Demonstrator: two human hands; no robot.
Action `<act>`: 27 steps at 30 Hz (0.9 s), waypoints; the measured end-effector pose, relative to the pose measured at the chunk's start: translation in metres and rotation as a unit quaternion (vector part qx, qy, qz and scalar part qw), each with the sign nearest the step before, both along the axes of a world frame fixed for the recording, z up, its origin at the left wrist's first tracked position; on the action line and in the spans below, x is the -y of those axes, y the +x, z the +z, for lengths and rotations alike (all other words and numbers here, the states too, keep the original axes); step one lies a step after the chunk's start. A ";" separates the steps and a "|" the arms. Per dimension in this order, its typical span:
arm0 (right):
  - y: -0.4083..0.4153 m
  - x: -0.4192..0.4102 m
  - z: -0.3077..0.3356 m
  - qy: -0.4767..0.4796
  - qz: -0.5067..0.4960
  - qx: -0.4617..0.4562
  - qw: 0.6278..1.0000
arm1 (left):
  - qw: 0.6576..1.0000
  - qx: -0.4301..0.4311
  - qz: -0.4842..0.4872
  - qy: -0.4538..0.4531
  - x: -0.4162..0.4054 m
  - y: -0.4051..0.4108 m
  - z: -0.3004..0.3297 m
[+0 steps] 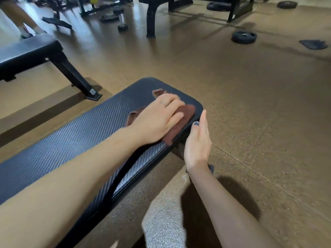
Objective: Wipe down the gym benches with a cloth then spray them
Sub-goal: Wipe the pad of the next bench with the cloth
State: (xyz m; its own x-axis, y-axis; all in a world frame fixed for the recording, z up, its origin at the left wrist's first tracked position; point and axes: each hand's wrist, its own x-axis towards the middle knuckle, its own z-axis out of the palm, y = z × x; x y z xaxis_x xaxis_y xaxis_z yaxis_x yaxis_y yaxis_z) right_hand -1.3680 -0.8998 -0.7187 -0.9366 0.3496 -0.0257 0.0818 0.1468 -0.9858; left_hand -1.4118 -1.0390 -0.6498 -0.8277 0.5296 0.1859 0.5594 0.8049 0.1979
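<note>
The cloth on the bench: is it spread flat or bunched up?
Bunched up. The brown cloth lies crumpled under the left hand near the bench end, folds poking out.

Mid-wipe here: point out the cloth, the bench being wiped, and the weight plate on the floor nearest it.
cloth (186, 111): head view, on the brown fold showing past the left hand's fingertips.
bench (75, 140): head view, on the bare textured pad top.
weight plate (244, 37): head view, on its black top face.
</note>
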 end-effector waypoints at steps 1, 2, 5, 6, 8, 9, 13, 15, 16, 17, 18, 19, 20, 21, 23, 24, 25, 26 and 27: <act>0.000 -0.005 0.000 -0.001 0.009 0.000 1.000 | 1.000 0.016 0.011 0.000 -0.013 -0.017 0.000; 0.000 -0.009 0.001 -0.010 0.015 0.000 1.000 | 0.999 0.028 0.020 0.002 -0.022 -0.029 0.001; 0.000 -0.017 0.007 -0.048 0.024 0.013 0.998 | 0.999 0.022 0.020 0.024 -0.019 -0.020 0.003; -0.001 -0.018 0.010 -0.056 0.024 0.015 0.998 | 0.999 0.019 0.009 0.027 -0.010 -0.005 0.003; -0.001 -0.019 0.012 -0.065 0.018 0.016 0.998 | 1.000 0.017 -0.007 0.023 0.010 0.033 0.007; -0.001 -0.018 0.012 -0.067 0.014 0.015 0.998 | 1.000 0.017 -0.015 0.018 0.019 0.050 0.009; -0.001 -0.013 0.003 -0.085 -0.006 -0.008 0.996 | 1.000 0.002 -0.025 -0.010 0.027 0.061 0.008; -0.003 -0.007 -0.004 -0.106 -0.015 -0.023 0.994 | 0.999 -0.008 -0.030 -0.016 0.013 0.041 0.008; -0.004 -0.005 -0.006 -0.120 -0.015 -0.027 0.992 | 0.999 -0.010 -0.034 -0.014 0.004 0.027 0.007; -0.005 -0.004 -0.007 -0.137 -0.016 -0.026 0.990 | 0.999 -0.013 -0.035 -0.012 -0.005 0.011 0.004; -0.006 -0.005 -0.007 -0.156 -0.012 -0.022 0.987 | 0.999 -0.012 -0.033 -0.013 -0.014 -0.006 0.002; -0.007 -0.008 -0.006 -0.176 -0.009 -0.013 0.984 | 1.000 -0.008 -0.027 -0.013 -0.023 -0.024 0.000; -0.008 -0.010 -0.005 -0.200 -0.011 0.000 0.980 | 1.000 0.001 -0.019 -0.011 -0.032 -0.042 0.001; -0.009 -0.013 -0.001 -0.223 -0.016 0.015 0.974 | 1.000 0.013 -0.010 -0.010 -0.041 -0.056 0.001; -0.009 -0.015 0.004 -0.241 -0.013 0.033 0.970 | 0.999 0.027 0.010 -0.016 -0.053 -0.074 0.001; -0.008 -0.014 0.006 -0.235 -0.009 0.037 0.971 | 0.999 0.024 0.017 -0.018 -0.056 -0.076 0.000; -0.007 -0.012 0.008 -0.229 -0.006 0.042 0.973 | 0.999 0.017 0.021 -0.018 -0.057 -0.074 -0.001; -0.005 -0.011 0.011 -0.224 -0.005 0.046 0.973 | 1.000 0.006 0.016 -0.011 -0.054 -0.067 -0.001; -0.004 -0.010 0.013 -0.230 -0.007 0.048 0.972 | 1.000 -0.004 0.002 0.004 -0.048 -0.056 0.001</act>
